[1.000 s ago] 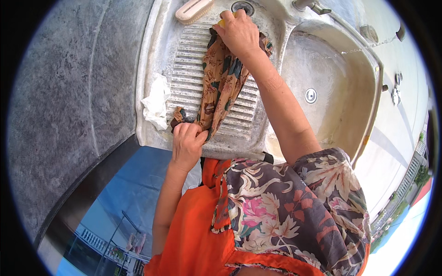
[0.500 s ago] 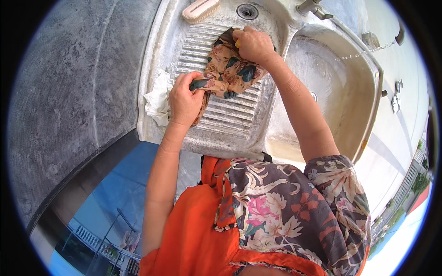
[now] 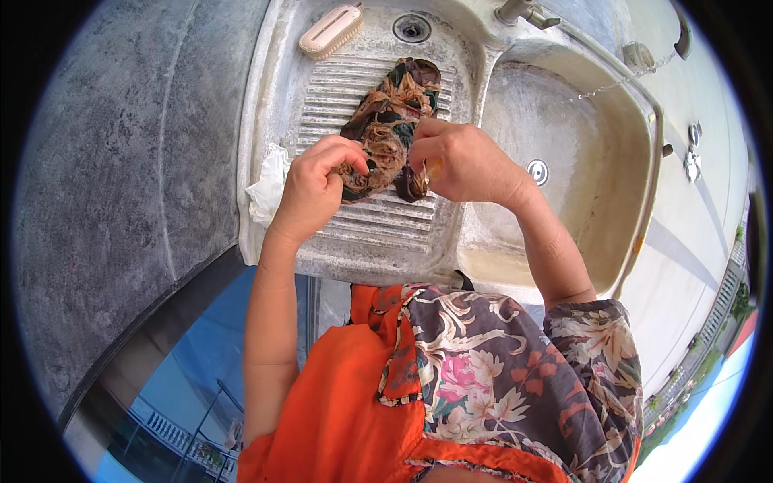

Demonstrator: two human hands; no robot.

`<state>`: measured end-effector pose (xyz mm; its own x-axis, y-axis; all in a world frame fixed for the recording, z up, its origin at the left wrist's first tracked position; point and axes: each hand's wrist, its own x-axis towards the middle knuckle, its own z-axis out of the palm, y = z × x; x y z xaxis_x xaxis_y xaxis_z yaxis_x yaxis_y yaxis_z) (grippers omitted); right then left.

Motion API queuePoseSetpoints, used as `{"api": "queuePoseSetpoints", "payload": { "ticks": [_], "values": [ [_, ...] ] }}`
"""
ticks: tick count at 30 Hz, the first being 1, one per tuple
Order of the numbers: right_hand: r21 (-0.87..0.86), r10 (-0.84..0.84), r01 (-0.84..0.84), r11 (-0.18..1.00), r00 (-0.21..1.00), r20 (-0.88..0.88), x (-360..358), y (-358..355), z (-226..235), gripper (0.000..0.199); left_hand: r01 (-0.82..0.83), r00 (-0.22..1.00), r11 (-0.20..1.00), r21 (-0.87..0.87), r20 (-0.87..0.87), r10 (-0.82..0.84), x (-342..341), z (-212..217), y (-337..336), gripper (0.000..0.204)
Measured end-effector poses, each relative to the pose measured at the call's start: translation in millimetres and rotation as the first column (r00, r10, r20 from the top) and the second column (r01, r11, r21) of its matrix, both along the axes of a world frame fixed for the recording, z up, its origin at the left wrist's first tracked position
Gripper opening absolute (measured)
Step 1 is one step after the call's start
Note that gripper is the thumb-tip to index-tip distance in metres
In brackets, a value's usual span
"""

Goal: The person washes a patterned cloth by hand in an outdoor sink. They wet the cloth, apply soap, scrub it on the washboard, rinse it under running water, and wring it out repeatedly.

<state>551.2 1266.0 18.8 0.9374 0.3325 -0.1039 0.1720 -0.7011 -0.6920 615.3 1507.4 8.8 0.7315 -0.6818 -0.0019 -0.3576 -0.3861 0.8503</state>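
A tan floral cloth, patterned with dark green leaves, lies crumpled on the ribbed washboard in the left part of the double sink, between the drain near the far edge and the sink's near edge. The left hand grasps the cloth's left side between thumb and curled fingers. The right hand is clenched round a small yellow object (mostly hidden, so its kind is unclear) just beside the cloth's right side; whether it also grips fabric, I cannot tell. A pale pink scrubbing brush lies toward the sink's far left corner, bristles down. A crumpled white cloth rests at the left edge, toward the near left corner. Along the far edge, a metal faucet stands near the deeper right basin.
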Motion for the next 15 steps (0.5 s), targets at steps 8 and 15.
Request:
{"api": "queuePoseSetpoints", "payload": {
  "ticks": [8, 15],
  "values": [
    [-0.010, -0.416, 0.524, 0.852, 0.688, 0.594, 62, 34, -30, 0.029, -0.386, 0.909, 0.921, 0.056, 0.191, 0.370, -33, -81, -19, 0.040],
    [-0.093, -0.521, 0.540, 0.836, 0.836, 0.170, 111, 19, -127, 0.039, -0.286, 0.895, 0.916, 0.280, 0.419, 0.151, -49, -99, -28, 0.046]
  ]
}}
